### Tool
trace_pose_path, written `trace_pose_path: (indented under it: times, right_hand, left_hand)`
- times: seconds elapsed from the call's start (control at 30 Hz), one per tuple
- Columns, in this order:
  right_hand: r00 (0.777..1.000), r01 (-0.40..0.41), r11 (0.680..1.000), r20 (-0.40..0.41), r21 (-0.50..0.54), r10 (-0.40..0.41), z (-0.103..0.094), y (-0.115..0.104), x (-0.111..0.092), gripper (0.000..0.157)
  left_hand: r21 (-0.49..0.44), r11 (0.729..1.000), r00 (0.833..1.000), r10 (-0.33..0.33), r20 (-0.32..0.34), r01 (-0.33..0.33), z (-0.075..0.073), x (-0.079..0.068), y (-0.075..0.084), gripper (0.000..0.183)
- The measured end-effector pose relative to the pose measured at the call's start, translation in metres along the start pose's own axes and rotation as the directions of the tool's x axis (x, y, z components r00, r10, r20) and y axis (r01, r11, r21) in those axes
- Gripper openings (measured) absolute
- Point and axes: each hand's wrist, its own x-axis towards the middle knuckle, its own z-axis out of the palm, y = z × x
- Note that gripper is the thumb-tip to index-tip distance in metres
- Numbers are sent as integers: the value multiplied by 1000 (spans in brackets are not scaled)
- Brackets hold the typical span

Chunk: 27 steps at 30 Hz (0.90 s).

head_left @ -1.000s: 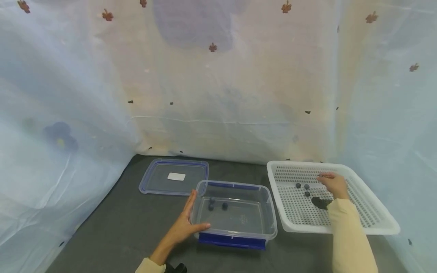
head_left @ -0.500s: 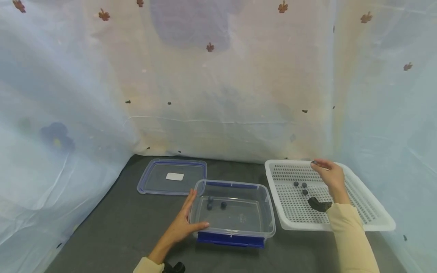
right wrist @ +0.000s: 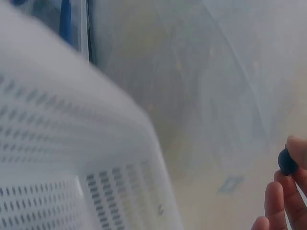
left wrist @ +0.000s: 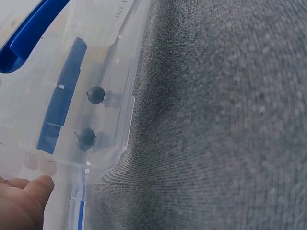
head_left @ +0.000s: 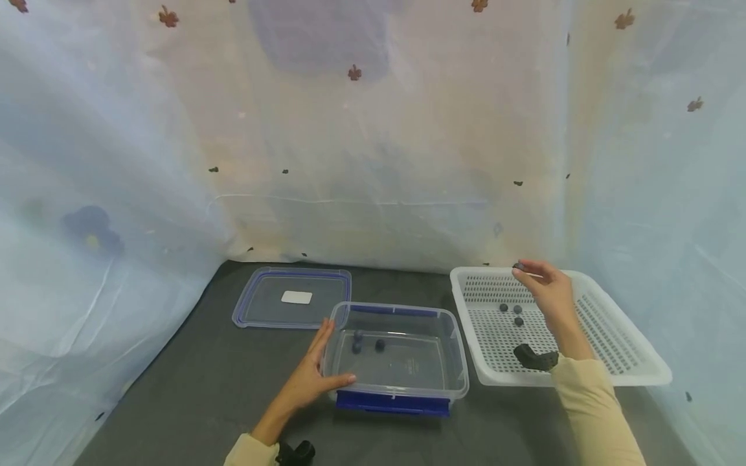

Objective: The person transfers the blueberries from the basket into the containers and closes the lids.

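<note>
My right hand (head_left: 550,294) pinches a blueberry (right wrist: 287,162) between thumb and fingertips, raised above the back rim of the white basket (head_left: 618,380). Several more blueberries lie on the basket's perforated floor, one of them a blueberry (head_left: 519,321) left of my wrist. My left hand (head_left: 309,375) rests along the left side of a clear plastic container (head_left: 408,393), fingers straight and thumb on the front rim. Inside the container, toward its left, sit a few blueberries, among them a dark blueberry (head_left: 380,345). In the left wrist view the fingertips (left wrist: 42,186) are at the clear wall.
Behind and left of the container, a clear lid (head_left: 265,304) with a blue seal and a white label lies flat on the dark grey cloth (head_left: 192,388). A blue latch flap (head_left: 393,404) hangs at the container's front. Patterned curtains (head_left: 373,162) enclose the back and sides.
My right hand has risen from inside the basket and shifted left with the blueberry, now above the back rim. My left hand keeps its place on the container.
</note>
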Motion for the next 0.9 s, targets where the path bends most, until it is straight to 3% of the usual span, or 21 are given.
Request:
trace_pose_path:
  times: [0.23,0.43,0.7,0.9]
  right_hand:
    - [989,142,985,32,98,-146,18,-30,-7,44]
    - [955,249,950,117,189,-274,42,-48,-16,35]
    - [905,253,936,283,243,-318,87,-59,-29,32]
    - [863,272,940,380,206,-333,121,-65,-38,27]
  left_hand:
    - [-18,1000,1000,1,5,-1,-2,0,-2,107]
    - [3,1000,1000,11,1,-11,-2,1,-2,108]
    - [2,1000,1000,28,-3,-28,-3,1,-4,107]
    - [-12,1000,999,28,-16,-28,-7,1,-8,108]
